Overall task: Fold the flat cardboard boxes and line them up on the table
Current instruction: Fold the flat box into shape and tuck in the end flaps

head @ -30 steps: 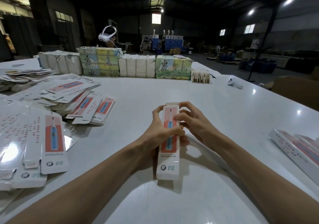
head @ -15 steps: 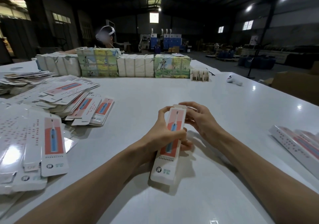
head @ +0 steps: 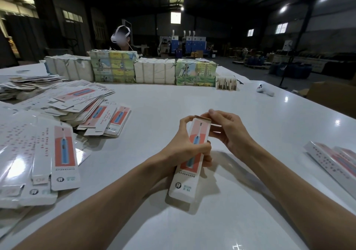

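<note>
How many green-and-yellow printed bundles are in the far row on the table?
2. One green-and-yellow bundle stands second from left, the other fourth, right of a white bundle. More could hide behind the row.

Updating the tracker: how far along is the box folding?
Done: a few folded white-and-red cardboard boxes lie side by side at the white table's right edge. In hand: the left hand grips one long white toothbrush-print box, while the right hand pinches its top flap, not yet closed. Left: a spread of flat white box blanks on the table's left.
</note>
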